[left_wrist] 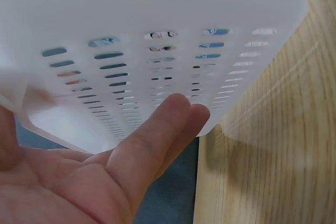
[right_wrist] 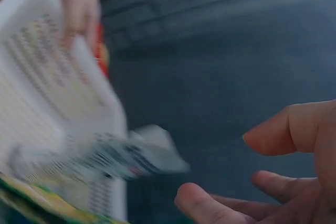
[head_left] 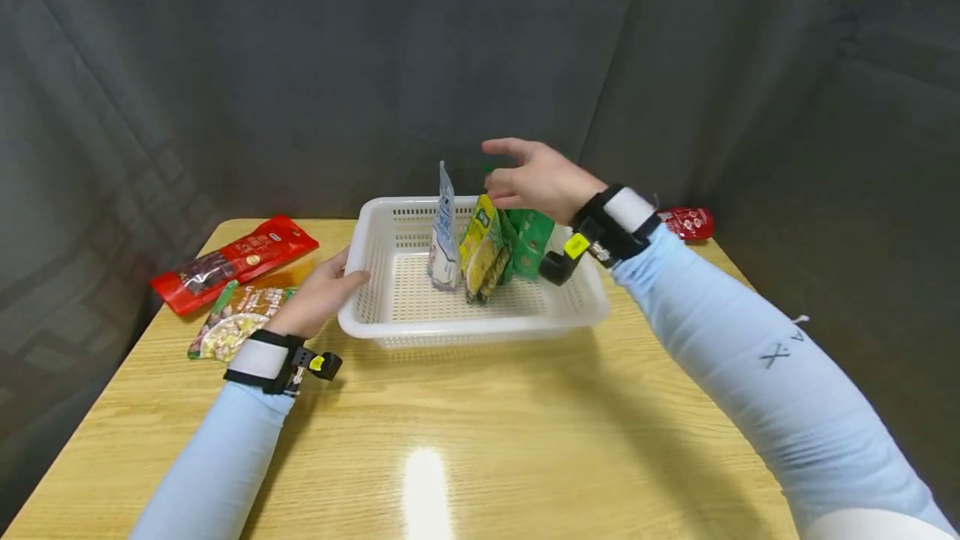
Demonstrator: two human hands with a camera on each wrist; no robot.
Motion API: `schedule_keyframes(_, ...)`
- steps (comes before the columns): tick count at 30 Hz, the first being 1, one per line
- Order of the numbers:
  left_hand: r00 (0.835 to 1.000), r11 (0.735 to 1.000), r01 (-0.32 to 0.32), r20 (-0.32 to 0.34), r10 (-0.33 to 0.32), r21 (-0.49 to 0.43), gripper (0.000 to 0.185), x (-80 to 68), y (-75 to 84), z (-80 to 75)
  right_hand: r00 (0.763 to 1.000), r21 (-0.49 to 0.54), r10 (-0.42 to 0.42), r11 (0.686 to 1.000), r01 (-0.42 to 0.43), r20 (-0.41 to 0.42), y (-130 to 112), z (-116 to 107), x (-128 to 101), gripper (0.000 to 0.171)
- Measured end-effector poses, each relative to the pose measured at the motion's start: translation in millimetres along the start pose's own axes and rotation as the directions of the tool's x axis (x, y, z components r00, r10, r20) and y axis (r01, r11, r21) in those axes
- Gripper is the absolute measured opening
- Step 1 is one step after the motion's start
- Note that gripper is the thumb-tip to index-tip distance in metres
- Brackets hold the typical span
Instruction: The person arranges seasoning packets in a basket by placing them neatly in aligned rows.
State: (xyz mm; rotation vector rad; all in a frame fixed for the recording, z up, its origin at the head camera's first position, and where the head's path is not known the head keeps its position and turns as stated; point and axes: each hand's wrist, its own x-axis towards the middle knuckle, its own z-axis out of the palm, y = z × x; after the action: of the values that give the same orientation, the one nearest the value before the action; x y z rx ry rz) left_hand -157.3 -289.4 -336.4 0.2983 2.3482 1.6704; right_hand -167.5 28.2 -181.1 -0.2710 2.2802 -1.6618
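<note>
Left hand (head_left: 318,300) flat against left wall of white basket (head_left: 375,223), fingers straight | right hand (head_left: 534,180) hovering spread and empty just above upright packets (head_left: 480,244) | packets inside basket near table's far edge, long axes vertical, directly below right hand, nearer it than left | red pouch (head_left: 234,262) at far-left corner.
</note>
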Motion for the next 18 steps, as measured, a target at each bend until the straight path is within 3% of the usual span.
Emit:
schedule_keyframes(6,1.0,1.0,0.007,-0.007,-0.007,0.009,0.066,-0.7,-4.3,-3.8,0.986,-0.049,-0.098,0.995,0.092,-0.137,6.2,-46.4,-33.6,0.054)
schedule_keyframes(13,1.0,1.0,-0.015,0.005,0.015,0.004,0.065,-5.4,-3.5,-9.3,0.933,-0.289,-0.166,0.955,0.071,-0.319,54.1,-74.2,-57.3,0.051)
schedule_keyframes(18,1.0,1.0,-0.009,0.002,0.009,-0.002,0.065,-7.7,-1.8,-11.4,0.923,-0.206,-0.122,0.977,0.048,-0.364,102.9,-78.6,-57.4,0.05)
